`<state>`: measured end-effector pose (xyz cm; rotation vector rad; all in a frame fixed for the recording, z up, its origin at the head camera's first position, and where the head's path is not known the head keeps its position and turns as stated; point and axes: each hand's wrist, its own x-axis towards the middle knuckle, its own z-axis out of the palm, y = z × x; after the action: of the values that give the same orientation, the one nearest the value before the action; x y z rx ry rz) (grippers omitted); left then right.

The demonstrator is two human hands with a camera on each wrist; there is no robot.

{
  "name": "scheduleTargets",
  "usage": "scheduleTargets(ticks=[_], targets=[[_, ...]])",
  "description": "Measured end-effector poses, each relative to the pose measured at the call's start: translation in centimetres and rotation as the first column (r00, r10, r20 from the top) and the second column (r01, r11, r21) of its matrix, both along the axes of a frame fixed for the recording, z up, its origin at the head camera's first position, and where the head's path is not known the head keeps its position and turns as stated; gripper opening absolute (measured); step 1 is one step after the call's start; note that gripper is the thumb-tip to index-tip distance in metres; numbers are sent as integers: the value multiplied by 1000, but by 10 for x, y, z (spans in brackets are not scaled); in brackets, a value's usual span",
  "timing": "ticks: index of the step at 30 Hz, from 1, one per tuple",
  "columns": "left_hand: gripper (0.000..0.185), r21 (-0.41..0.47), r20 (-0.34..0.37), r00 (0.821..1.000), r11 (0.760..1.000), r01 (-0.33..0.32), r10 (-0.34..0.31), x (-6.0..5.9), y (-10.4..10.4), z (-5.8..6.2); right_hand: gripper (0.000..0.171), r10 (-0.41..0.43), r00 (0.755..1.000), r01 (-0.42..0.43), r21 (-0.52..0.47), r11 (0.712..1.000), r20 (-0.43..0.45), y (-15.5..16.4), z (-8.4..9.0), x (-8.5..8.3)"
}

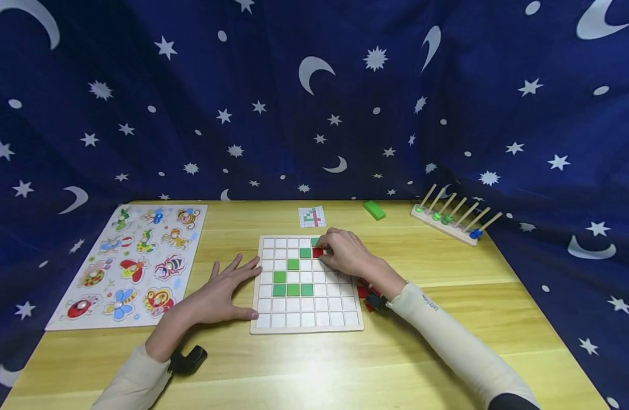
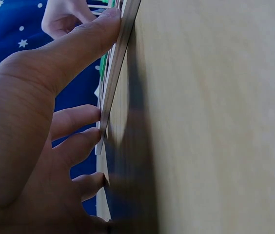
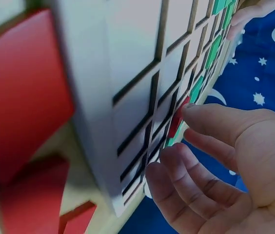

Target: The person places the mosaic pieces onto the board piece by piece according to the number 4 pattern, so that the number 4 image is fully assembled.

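A white grid board (image 1: 309, 320) lies on the wooden table, holding several green tiles (image 1: 293, 264) in a diagonal and a short row. My left hand (image 1: 219, 293) is spread flat at the board's left side, thumb and fingertips touching its edge. Near the top of the grid, my right hand (image 1: 347, 253) pinches a red square tile (image 1: 317, 252) just below a green one. In the right wrist view the thumb is against that red tile (image 3: 178, 119), close to the grid surface. Loose red tiles (image 3: 23, 92) lie beside the board's right edge, partly hidden under the right wrist.
A small pattern card (image 1: 312, 217) lies behind the board, with a green block (image 1: 374, 210) to its right. Farther right stands a peg rack (image 1: 444, 225) with green and blue beads. An insect puzzle board (image 1: 158, 242) occupies the left. A starry curtain (image 1: 273, 154) hangs behind.
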<state>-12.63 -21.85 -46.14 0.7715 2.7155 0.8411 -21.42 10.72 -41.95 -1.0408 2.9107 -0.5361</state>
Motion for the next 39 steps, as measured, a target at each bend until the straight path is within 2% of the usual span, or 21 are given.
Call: scheduleTargets(ticks=[13,21,26,34,39], targets=[[96,-3,-2,1000,1000,4,-4,-1,0,2,22,-91,996,91,21,996,-5,61,13,12],[96,-4,0,1000,1000,7,-7,-1,1,2,19,-129,992,129,66,989,8,91,15,22],[95,-3,-7,1000,1000,2,-2,-1,0,3,22,-136,991,136,66,988,3,89,12,20],[95,-2,2,1000,1000,7,-7,0,1,2,22,-150,988,146,123,982,31,79,4,12],[96,-12,-3,1000,1000,5,-5,-1,-1,3,23,-165,986,164,99,981,-2,74,4,9]])
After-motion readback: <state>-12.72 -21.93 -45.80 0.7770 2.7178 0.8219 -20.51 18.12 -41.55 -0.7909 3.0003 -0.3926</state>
